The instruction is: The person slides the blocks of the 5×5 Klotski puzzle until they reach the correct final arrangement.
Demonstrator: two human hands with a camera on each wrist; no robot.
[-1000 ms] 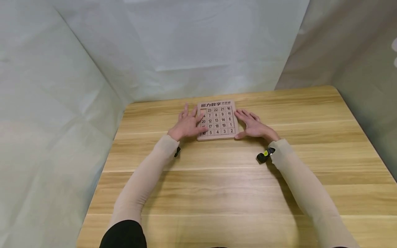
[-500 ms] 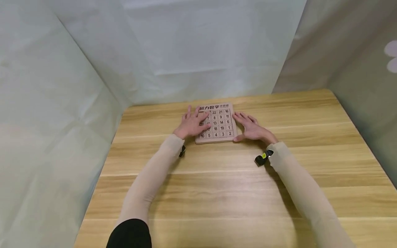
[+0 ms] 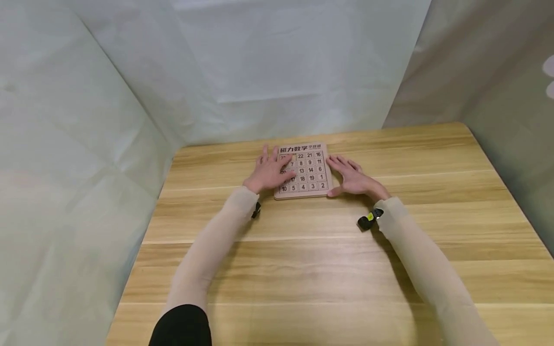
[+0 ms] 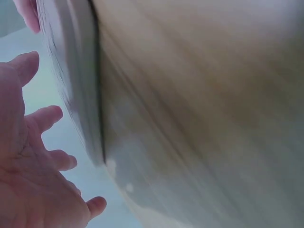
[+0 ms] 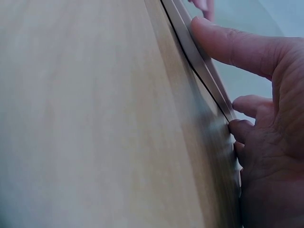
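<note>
Number puzzle board (image 3: 305, 170) lies flat near the far edge of the tabletop (image 3: 329, 269), roughly centred between the left and right edges. It is a wooden sliding-tile board with numbered tiles and a printed title strip along its far side.

Step in hand, as I judge it: sliding tiles on the left part of the grid. Left hand (image 3: 269, 172) lies over the board's left columns, fingers straight and spread, tips on the tiles; it grips nothing. Right hand (image 3: 352, 178) lies flat on the tabletop, touching the board's right edge, with the thumb (image 5: 228, 45) against the rim, fingers relaxed, bracing the board rather than gripping it. Left wrist view is blurred; it shows only spread fingers (image 4: 45, 118) beside the board's edge.

Next move probably calls for one fingertip pushing a single tile into the free slot while the right hand keeps the board from skidding. The free slot itself is hidden under the left hand.

Orientation: the board is nearly square, slightly longer from near to far. Title strip points away from the person, digits read upright from the near edge, sides about parallel to the tabletop's edges.
</note>
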